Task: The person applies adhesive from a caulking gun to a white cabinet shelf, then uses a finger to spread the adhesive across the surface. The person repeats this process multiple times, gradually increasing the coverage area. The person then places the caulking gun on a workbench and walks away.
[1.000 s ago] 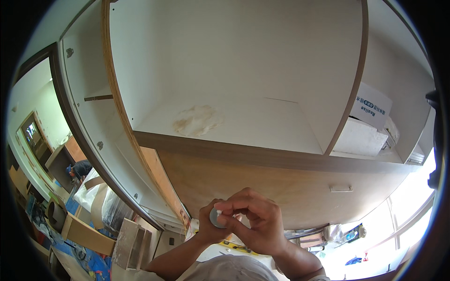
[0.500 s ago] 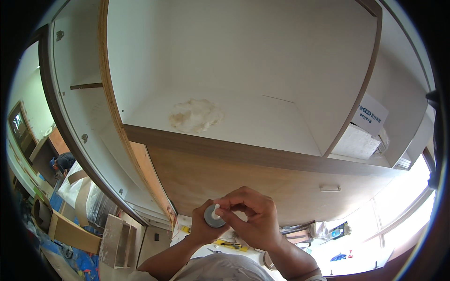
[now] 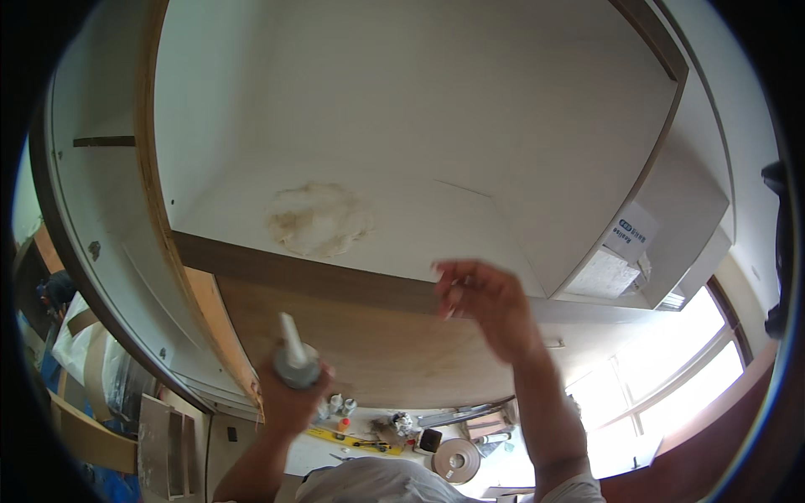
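My left hand [image 3: 289, 394] grips a grey tube with a white nozzle [image 3: 293, 350] that points up toward the underside of a wooden cabinet [image 3: 352, 331]. My right hand [image 3: 486, 306] is raised to the right of it, fingers loosely curled and apart, holding nothing, close to the cabinet's brown front edge [image 3: 335, 281]. Above that edge lies a white inner panel with a beige stain [image 3: 319, 220].
A white side panel [image 3: 109, 226] with a wooden edge runs down the left. A white box with a label [image 3: 625, 243] sits in the right compartment. Below, a surface holds small bottles [image 3: 340, 407], a yellow level [image 3: 344, 436] and a tape roll [image 3: 457, 459]. Bright windows [image 3: 662, 394] are at lower right.
My hands have come apart: the right hand let go of the tube's tip and rose toward the cabinet edge, while the left moved left holding the tube with its nozzle up.
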### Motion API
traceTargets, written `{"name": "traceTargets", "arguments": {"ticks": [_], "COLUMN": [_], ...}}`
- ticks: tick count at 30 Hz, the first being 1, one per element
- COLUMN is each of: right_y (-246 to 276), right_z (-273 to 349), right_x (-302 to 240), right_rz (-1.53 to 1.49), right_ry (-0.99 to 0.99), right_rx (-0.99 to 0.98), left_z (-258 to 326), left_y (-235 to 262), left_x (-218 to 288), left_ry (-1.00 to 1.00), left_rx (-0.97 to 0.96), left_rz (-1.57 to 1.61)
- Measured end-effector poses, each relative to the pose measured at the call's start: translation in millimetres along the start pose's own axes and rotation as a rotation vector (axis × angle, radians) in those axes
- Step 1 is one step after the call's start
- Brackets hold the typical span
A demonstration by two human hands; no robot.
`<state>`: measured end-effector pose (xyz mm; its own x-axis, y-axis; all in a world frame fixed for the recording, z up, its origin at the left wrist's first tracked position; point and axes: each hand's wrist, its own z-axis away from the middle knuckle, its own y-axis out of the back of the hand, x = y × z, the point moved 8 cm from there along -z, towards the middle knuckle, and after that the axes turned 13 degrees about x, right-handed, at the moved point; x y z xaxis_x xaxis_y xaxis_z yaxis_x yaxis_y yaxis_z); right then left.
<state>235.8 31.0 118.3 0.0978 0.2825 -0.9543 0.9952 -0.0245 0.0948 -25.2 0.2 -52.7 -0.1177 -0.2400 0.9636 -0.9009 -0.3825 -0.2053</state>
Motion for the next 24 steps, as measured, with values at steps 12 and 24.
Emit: {"name": "traceTargets", "arguments": {"ticks": [12, 24], "right_y": [120, 115], "right_z": [-278, -361], "right_x": [101, 134], "right_rz": [0.371, 0.676], "right_ry": [-0.337, -0.404], "right_rx": [0.310, 0.356], "left_z": [-119, -139], "left_y": [52, 50], "left_x": [105, 83], "left_ry": [-0.896, -0.729], "left_rx": [0.425, 0.353], "left_rz": [-0.419, -0.450]}}
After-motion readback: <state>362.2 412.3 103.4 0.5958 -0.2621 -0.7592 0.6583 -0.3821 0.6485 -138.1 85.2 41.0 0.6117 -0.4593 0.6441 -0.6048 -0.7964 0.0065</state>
